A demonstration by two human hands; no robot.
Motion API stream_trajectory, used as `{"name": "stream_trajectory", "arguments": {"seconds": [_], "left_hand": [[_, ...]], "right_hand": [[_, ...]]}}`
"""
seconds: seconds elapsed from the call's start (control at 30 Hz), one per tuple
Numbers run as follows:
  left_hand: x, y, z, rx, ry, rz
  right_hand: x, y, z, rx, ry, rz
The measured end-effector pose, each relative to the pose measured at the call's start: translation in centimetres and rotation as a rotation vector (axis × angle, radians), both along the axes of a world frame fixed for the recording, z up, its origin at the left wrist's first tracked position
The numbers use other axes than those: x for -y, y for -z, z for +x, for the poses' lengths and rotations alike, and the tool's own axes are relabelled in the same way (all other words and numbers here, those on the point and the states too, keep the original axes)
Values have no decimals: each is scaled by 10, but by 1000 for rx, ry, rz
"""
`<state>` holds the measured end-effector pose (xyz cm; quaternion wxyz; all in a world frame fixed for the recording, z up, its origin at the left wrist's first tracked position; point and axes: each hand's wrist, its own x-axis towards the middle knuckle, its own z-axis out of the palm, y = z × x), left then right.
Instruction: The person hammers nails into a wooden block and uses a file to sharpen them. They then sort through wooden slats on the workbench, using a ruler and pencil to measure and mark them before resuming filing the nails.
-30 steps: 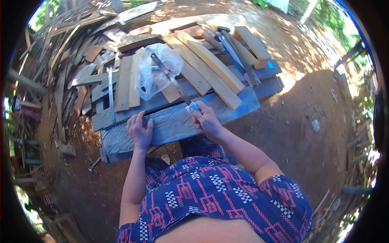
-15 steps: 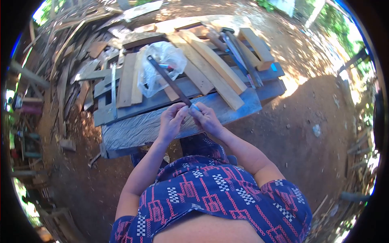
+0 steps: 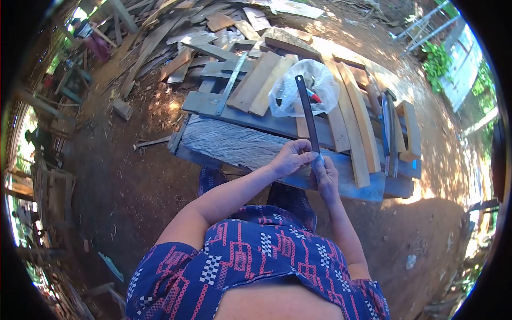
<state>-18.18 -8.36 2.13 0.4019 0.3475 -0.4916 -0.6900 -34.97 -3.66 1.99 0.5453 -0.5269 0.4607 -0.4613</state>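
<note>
A long dark flat strip (image 3: pixel 308 109) with a hole at its far end stands out from my two hands, pointing away from me over the bench. My left hand (image 3: pixel 292 158) pinches its near end from the left. Close beside it, my right hand (image 3: pixel 325 173) grips the same end, with the thumb up along it. Behind the strip lies a clear plastic bag (image 3: pixel 282 90) with a red-tipped item (image 3: pixel 316 98) in it. The wooden bench (image 3: pixel 229 141) is under and beyond my hands.
Planks (image 3: pixel 352 117) lie across the bench, with a metal ruler (image 3: pixel 232 82) at the left and a saw-like tool (image 3: pixel 392 133) at the right. Scrap wood (image 3: pixel 218 21) is heaped behind. A person in a dark red garment (image 3: pixel 97 47) is at the far left.
The view has turned left, so the bench appears further right. Both hands still hold the strip, which now points more directly away from me.
</note>
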Motion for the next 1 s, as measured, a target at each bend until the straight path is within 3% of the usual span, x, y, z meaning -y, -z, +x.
{"name": "stream_trajectory", "arguments": {"seconds": [0.17,0.23,0.37,0.6,0.87,1.0], "left_hand": [[-4,0,5,-30,-93,-31],[-3,6,8,-5,-109,-69],[-9,1,12,-61,-185,14],[-17,-8,17,-121,-239,-89],[-26,-43,26,-123,-237,-39],[-25,-49,30,-175,-219,-47]], "right_hand": [[0,-17,13,-20,63,16],[4,-13,14,-245,-32,-177],[-3,-25,28,-295,25,-2],[-7,-21,32,-169,48,-156],[-10,-35,39,141,-25,44],[-12,-49,40,176,-56,78]]}}
